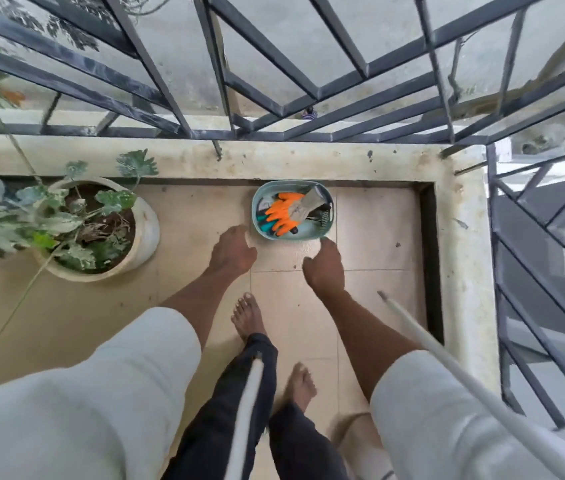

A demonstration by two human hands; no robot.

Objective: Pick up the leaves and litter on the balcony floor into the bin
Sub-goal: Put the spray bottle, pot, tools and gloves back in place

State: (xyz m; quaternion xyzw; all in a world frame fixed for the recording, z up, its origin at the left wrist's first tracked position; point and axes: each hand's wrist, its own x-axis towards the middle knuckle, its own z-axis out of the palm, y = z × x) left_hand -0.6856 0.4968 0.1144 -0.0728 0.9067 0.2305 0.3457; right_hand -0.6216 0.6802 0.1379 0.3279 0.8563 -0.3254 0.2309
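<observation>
- A pale blue oval bin (pixel 326 230) sits on the tiled balcony floor (pixel 374 237), just above the middle of the frame, close against the low parapet ledge (pixel 274 161).
- Inside it lie orange-and-grey work gloves (pixel 286 211), a teal-handled tool partly under them, and a dark tool at the right side; what the tools are cannot be told.
- The left hand (pixel 232 251) hangs just below and left of the bin, fingers curled loosely, holding nothing; whether it touches the rim cannot be told.
- The right hand (pixel 324 266) is just below the bin's lower right edge, fingers loosely curled and empty, one fingertip (pixel 326 240) at or very near the rim.
- Both arms come up from the bottom of the frame in pale sleeves (pixel 118 393).
- Two bare feet (pixel 248 315) stand on the tiles below the hands, with dark trousers above them.
- A pale round pot (pixel 146 233) with a leafy plant stands at centre left.
- A dark metal grille (pixel 274 81) fills the top and right of the frame.
</observation>
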